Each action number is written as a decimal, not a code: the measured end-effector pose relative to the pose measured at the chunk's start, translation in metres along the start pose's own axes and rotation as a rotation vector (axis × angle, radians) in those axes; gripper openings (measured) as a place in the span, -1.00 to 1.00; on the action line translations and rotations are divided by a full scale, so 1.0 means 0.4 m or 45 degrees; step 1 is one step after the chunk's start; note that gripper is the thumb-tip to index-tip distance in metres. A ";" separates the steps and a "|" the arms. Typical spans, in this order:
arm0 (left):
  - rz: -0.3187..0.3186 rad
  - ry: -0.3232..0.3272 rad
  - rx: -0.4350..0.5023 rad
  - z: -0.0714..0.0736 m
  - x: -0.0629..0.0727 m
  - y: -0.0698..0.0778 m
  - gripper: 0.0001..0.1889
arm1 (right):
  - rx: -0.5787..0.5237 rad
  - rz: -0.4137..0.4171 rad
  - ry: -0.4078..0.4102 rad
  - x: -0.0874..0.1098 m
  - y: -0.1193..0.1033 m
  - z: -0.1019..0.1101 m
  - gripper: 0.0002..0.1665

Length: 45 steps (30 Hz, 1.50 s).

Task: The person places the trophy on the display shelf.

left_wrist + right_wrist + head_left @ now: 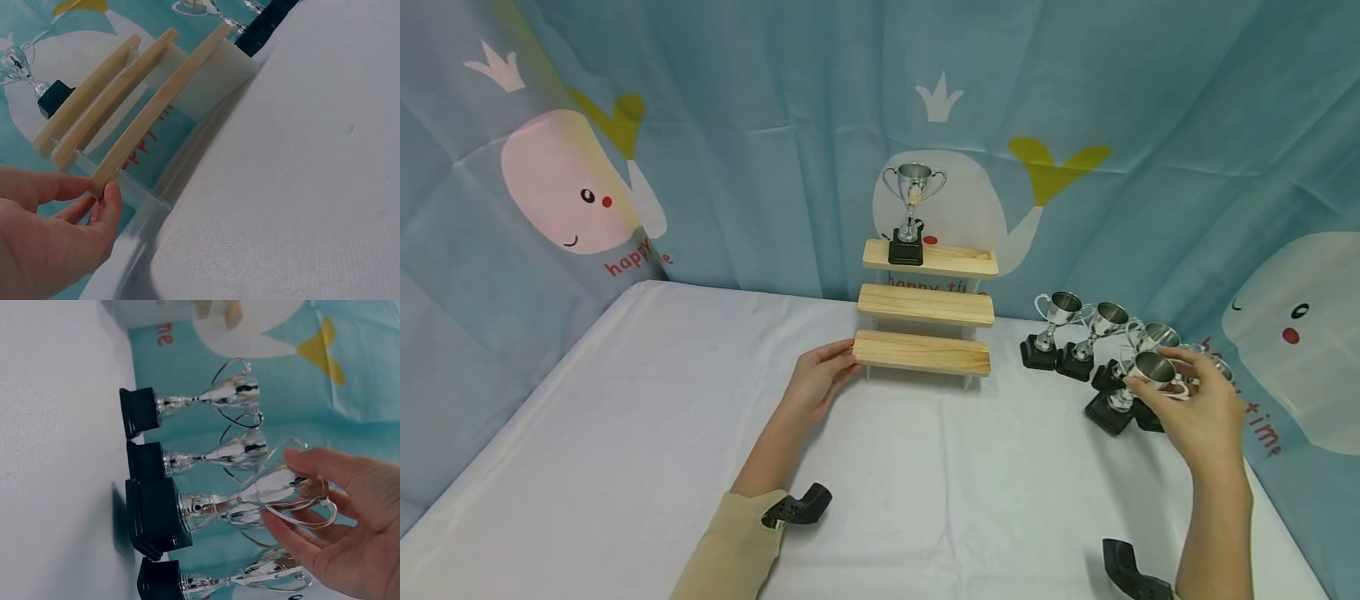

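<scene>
A three-tier wooden display stand (pixel 922 352) stands at the back middle of the table. My left hand (pixel 822 379) is at the left end of its lowest board; in the left wrist view the thumb and fingers pinch that board's end (pixel 104 178). A silver trophy cup on a black base (pixel 907 250) stands on the top board, toward its left. At the right, my right hand (pixel 1206 408) grips another silver trophy (pixel 269 487) by its cup, around the handles. Its black base (pixel 153 515) hangs close over the table, with a shadow beside it.
Several more trophies (pixel 1040 354) stand at the back right, close around the held one. A white cloth (pixel 625 433) covers the table. Behind rises a blue curtain (pixel 760 192) with whale prints. Both wrists wear black camera mounts (pixel 805 505).
</scene>
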<state>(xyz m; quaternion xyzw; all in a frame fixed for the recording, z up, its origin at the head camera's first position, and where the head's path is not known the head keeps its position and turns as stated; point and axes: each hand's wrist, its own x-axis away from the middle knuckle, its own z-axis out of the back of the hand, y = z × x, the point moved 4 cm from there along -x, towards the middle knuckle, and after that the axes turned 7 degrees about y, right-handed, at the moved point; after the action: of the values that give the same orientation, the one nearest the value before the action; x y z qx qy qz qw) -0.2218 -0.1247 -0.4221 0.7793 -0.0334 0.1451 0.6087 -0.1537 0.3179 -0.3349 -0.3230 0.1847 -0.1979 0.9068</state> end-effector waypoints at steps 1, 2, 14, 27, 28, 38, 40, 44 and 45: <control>0.001 0.001 0.000 0.000 0.000 0.000 -0.54 | -0.005 0.008 -0.004 0.000 -0.002 0.000 -0.22; 0.002 0.001 0.000 0.000 0.000 0.000 -0.54 | -0.010 0.018 -0.007 0.000 -0.004 -0.001 -0.22; 0.011 0.004 0.004 0.001 0.001 0.002 -0.53 | -0.104 0.121 -0.050 0.009 -0.029 -0.017 -0.21; 0.012 -0.003 0.000 0.000 0.000 0.001 -0.54 | -0.262 0.239 -0.138 0.026 -0.067 -0.044 -0.27; 0.013 -0.003 -0.001 0.000 0.000 0.001 -0.54 | -0.261 0.243 -0.142 0.027 -0.070 -0.046 -0.27; 0.016 0.001 -0.003 0.001 -0.003 0.001 -0.54 | -0.284 0.258 -0.207 0.041 -0.100 -0.063 -0.25; 0.017 0.007 -0.005 0.002 -0.003 0.001 -0.54 | -0.306 0.264 -0.231 0.045 -0.108 -0.068 -0.24; 0.015 0.008 -0.005 0.001 -0.003 0.003 -0.54 | -0.316 0.267 -0.257 0.054 -0.124 -0.075 -0.24; 0.014 0.006 -0.004 0.001 -0.003 0.003 -0.54 | -0.320 0.268 -0.259 0.056 -0.127 -0.076 -0.24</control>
<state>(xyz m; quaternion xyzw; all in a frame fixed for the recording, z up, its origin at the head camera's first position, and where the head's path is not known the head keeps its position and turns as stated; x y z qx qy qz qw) -0.2233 -0.1253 -0.4214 0.7778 -0.0363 0.1504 0.6092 -0.1610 0.2554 -0.3281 -0.4310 0.1481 -0.0436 0.8890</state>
